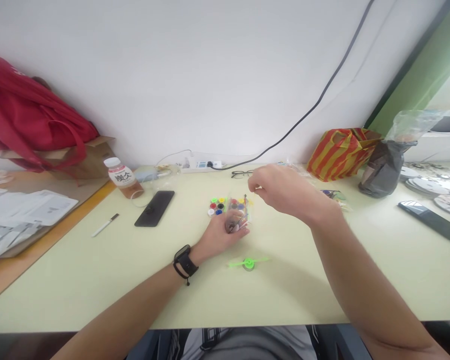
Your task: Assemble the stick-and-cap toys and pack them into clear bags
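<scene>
My left hand (221, 235), with a black watch on its wrist, rests on the pale table (97, 270) and is closed around a small clear plastic bag (237, 216) holding dark and coloured little parts. My right hand (281, 190) hovers just above and to the right of it, fingers pinched at the top of the bag. Behind the bag lie several small coloured round pots or caps (217, 205). A green propeller-like toy (248, 262) lies on the table in front of my left hand.
A black phone (154, 208), a white pen (105, 225) and a drink bottle (122, 177) lie to the left. Glasses (242, 174) and a power strip (204, 165) sit by the wall. A striped bag (339, 152), a dark bag (384, 167) and a remote (431, 220) are to the right.
</scene>
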